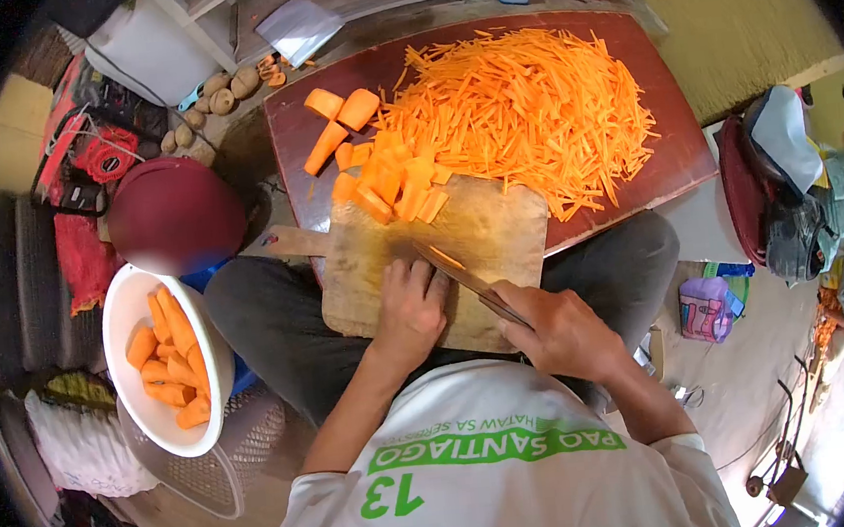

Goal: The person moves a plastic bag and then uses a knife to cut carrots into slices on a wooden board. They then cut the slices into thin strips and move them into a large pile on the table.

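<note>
Done: a broad heap of carrot strips (pixel 529 104) covers much of the desk (pixel 679 163), from upper centre toward the right of the frame.
Left to cut: thick carrot chunks (pixel 358 109) at the desk's upper left, flatter carrot slices (pixel 415 179) overlapping the cutting board's top edge, and peeled carrots (pixel 178 320) in the white basin (pixel 152 424) at the left of the frame.
Stage: well along, by my judgement, though the basin holds a good deal of uncut stock; the exact share cannot be told.
Carrot at the blade: one thin strip (pixel 447 258) lies beside the knife (pixel 463 278), mid-frame on the cutting board (pixel 504 221). Its long axis slants from upper left to lower right, nearly along the blade.
Knife: tip toward the upper left, handle toward the lower right.
Cutting board: mid-frame, across the lap and against the desk; its handle points left.
Left hand (pixel 410 300): fingers bent and close together, pressed down just left of the blade; what lies under them is hidden, so I cannot tell if they pinch anything.
Right hand (pixel 568 329): fingers wrapped round the knife handle.
</note>
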`<state>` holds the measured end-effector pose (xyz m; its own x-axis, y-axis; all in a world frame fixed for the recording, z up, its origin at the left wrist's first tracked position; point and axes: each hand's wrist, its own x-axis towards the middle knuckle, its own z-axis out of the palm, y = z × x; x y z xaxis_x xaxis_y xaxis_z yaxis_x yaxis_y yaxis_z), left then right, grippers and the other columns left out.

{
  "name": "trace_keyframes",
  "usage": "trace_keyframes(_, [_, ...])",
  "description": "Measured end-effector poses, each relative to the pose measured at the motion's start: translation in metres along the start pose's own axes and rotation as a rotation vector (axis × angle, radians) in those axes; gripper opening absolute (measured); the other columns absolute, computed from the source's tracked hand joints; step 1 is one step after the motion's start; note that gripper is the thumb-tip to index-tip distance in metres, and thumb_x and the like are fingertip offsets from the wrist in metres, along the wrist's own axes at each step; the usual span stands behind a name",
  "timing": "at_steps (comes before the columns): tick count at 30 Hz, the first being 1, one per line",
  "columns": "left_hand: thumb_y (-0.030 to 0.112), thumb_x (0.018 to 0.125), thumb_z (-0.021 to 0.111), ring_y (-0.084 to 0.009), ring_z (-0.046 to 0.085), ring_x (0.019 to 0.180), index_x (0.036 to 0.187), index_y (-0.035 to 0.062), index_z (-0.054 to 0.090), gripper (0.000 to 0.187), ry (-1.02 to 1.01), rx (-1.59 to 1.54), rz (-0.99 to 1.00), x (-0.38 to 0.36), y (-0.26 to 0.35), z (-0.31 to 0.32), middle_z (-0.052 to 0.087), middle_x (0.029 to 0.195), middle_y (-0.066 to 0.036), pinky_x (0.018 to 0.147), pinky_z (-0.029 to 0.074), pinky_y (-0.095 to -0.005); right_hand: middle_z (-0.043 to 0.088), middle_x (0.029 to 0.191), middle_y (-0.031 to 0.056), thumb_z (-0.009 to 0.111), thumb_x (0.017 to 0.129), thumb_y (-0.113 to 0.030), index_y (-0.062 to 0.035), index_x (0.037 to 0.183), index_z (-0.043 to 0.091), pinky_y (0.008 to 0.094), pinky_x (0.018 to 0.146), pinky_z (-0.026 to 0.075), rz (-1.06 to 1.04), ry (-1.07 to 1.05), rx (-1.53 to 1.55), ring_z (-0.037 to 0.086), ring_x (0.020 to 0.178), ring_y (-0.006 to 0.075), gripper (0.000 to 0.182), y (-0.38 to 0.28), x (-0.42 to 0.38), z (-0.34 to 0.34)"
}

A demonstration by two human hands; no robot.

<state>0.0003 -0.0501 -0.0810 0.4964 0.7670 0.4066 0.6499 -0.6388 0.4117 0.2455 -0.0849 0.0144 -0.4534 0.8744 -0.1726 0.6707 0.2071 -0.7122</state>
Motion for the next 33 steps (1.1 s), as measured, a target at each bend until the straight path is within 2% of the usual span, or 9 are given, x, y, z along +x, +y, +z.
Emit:
trace_keyframes(6, [0.005,0.073,0.073,-0.0395,0.056,0.100,0.115,-0.0051,0.074,0.043,-0.007,-0.041,0.000,-0.003,-0.002,0.002,0.060,0.109,-0.019,0.088,0.048,-0.0512,0.071,0.094,0.0229,0.073,0.098,-0.011,-0.0033,0.133,0.059,0.0518,0.072,0.058,-0.007,0.055,-0.004,0.072,0.086,0.0457,0.038,0.003,0.000,0.009])
trace_keyframes(9, [0.005,0.074,0.073,-0.0397,0.056,0.100,0.116,-0.0061,0.073,0.043,0.003,-0.027,0.012,-0.004,0.000,0.001,0.060,0.109,-0.019,0.088,0.048,-0.0511,0.070,0.094,0.0223,0.073,0.098,-0.009,-0.0027,0.131,0.060,0.0524,0.070,0.056,-0.114,0.126,0.031,0.072,0.085,0.0457,0.036,0.006,0.012,0.014])
trace_keyframes(12, [0.006,0.074,0.073,-0.0392,0.056,0.099,0.115,-0.0062,0.074,0.042,0.029,0.004,0.021,-0.002,0.000,-0.003,0.060,0.108,-0.019,0.087,0.048,-0.0509,0.071,0.095,0.0224,0.073,0.097,-0.007,-0.0017,0.134,0.060,0.0517,0.072,0.057,-0.009,0.018,0.020,0.072,0.087,0.0473,0.040,-0.001,0.002,0.003])
trace_keyframes(15, [0.008,0.074,0.075,-0.0385,0.056,0.099,0.114,-0.0056,0.074,0.042,0.053,0.010,-0.002,-0.004,0.000,0.002,0.060,0.108,-0.018,0.086,0.047,-0.0507,0.072,0.099,0.0237,0.072,0.096,-0.006,-0.0017,0.139,0.059,0.0510,0.074,0.059,-0.092,0.087,0.045,0.072,0.090,0.0478,0.045,0.002,-0.009,0.002])
trace_keyframes(18, [0.010,0.077,0.076,-0.0383,0.057,0.102,0.113,-0.0041,0.075,0.040,0.019,-0.001,-0.041,-0.004,-0.001,-0.001,0.060,0.109,-0.017,0.086,0.047,-0.0508,0.073,0.102,0.0247,0.073,0.096,-0.007,-0.0013,0.140,0.059,0.0500,0.077,0.060,-0.048,0.055,0.013,0.073,0.092,0.0476,0.047,0.007,-0.001,0.010])
trace_keyframes(25, [0.012,0.079,0.079,-0.0372,0.057,0.106,0.111,0.0003,0.077,0.034,0.022,0.012,-0.067,-0.004,-0.004,-0.002,0.061,0.110,-0.016,0.087,0.046,-0.0514,0.072,0.099,0.0252,0.073,0.097,-0.007,-0.0011,0.136,0.062,0.0493,0.077,0.059,0.000,0.008,0.050,0.074,0.091,0.0472,0.041,-0.004,0.001,-0.002])
trace_keyframes(28, [0.013,0.073,0.082,-0.0376,0.056,0.109,0.113,-0.0021,0.075,0.043,0.013,0.036,-0.058,-0.005,-0.004,-0.004,0.060,0.112,-0.018,0.090,0.046,-0.0505,0.071,0.097,0.0247,0.072,0.098,-0.006,-0.0006,0.135,0.062,0.0481,0.074,0.057,0.022,-0.004,0.033,0.073,0.089,0.0468,0.039,-0.005,-0.003,-0.001])
trace_keyframes(30, [0.013,0.070,0.084,-0.0393,0.056,0.112,0.116,-0.0043,0.073,0.051,-0.053,0.010,-0.080,-0.006,-0.002,-0.007,0.059,0.114,-0.020,0.091,0.046,-0.0512,0.071,0.097,0.0245,0.072,0.097,-0.005,-0.0009,0.135,0.061,0.0481,0.074,0.057,-0.042,0.034,0.038,0.073,0.089,0.0469,0.039,0.001,0.005,0.009])
trace_keyframes(33, [0.012,0.070,0.084,-0.0404,0.056,0.111,0.118,-0.0049,0.072,0.052,-0.018,0.029,-0.064,-0.009,-0.004,-0.001,0.059,0.114,-0.020,0.093,0.047,-0.0520,0.072,0.097,0.0243,0.072,0.097,-0.005,-0.0003,0.136,0.060,0.0479,0.074,0.058,-0.070,0.064,0.023,0.073,0.087,0.0469,0.041,0.003,0.008,0.011])
